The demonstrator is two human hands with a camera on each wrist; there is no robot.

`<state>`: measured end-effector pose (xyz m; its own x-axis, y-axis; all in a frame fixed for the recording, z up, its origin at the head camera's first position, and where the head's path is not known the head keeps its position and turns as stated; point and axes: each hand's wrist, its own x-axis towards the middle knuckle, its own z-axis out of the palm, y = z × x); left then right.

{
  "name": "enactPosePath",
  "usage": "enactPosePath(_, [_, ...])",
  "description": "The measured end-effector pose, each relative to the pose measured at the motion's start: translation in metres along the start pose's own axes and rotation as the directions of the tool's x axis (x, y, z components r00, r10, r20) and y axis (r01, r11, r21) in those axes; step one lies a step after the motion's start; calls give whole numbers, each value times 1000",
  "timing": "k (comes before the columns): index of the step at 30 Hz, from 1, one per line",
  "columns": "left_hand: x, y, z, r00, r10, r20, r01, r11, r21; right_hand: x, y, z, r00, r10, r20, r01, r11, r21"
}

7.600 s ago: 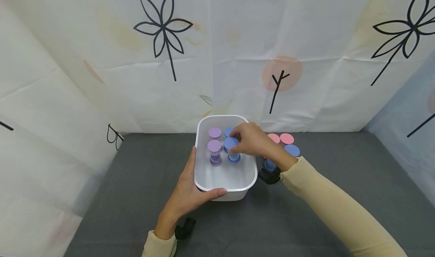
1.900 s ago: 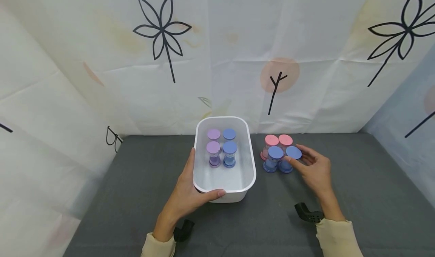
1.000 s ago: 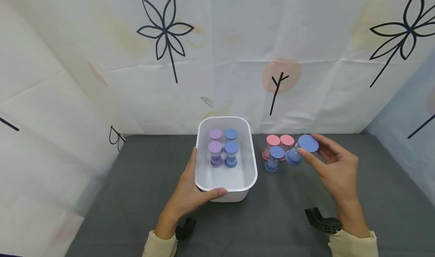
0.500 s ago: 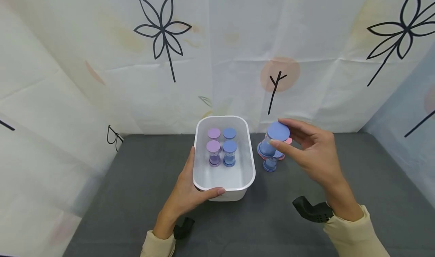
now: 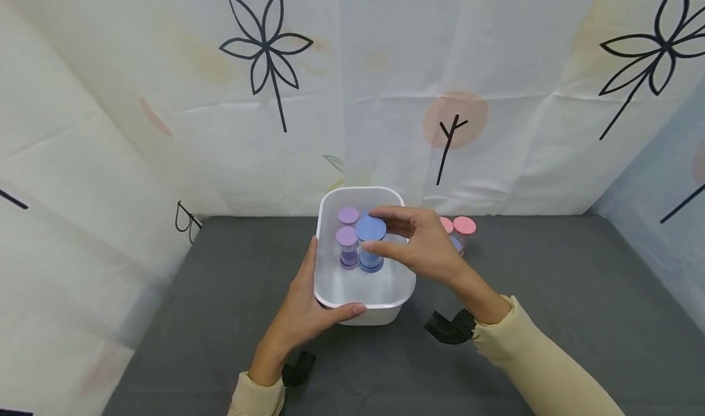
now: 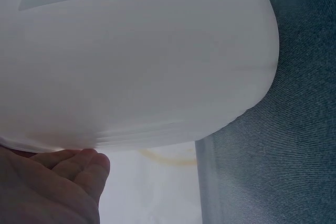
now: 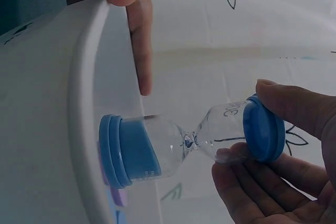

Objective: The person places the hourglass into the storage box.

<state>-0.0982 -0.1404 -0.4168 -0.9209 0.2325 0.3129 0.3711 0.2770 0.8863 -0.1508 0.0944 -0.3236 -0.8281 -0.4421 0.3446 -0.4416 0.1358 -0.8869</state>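
Observation:
My right hand (image 5: 429,245) pinches a blue hourglass (image 5: 371,227) by its top cap, over the white bin (image 5: 336,290). In the right wrist view, the hourglass (image 7: 137,153) has blue sand at its lower end, beside the bin's rim (image 7: 81,103). My left hand (image 5: 297,309) grips the bin's near left corner, thumb over the rim and fingers along the outer wall (image 6: 136,66). Two purple hourglasses (image 5: 347,237) stand upright inside the bin. The blue hourglasses in the bin are mostly hidden behind the held one and my right hand.
Right of the bin, pink hourglasses (image 5: 464,225) stand on the grey tabletop (image 5: 551,281); a blue one (image 5: 456,243) is mostly hidden by my right hand. A white patterned cloth (image 5: 380,141) rises behind the table. Black wrist mounts (image 5: 450,327) sit on both wrists.
My right hand took the blue hourglass from the group on the table, lifted it and carried it left over the bin. The left hand and bin stay in place.

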Motion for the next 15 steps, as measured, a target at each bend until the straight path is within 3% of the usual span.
enactPosePath(8, [-1, -2, 0, 1000, 4, 6, -4, 1000, -3, 13, 25, 21, 994, 70, 80, -75, 996, 50])
enactPosePath(15, [-1, -3, 1, 1000, -8, -16, 9, 1000, 17, 21, 38, 32, 986, 92, 138, -79, 992, -96])
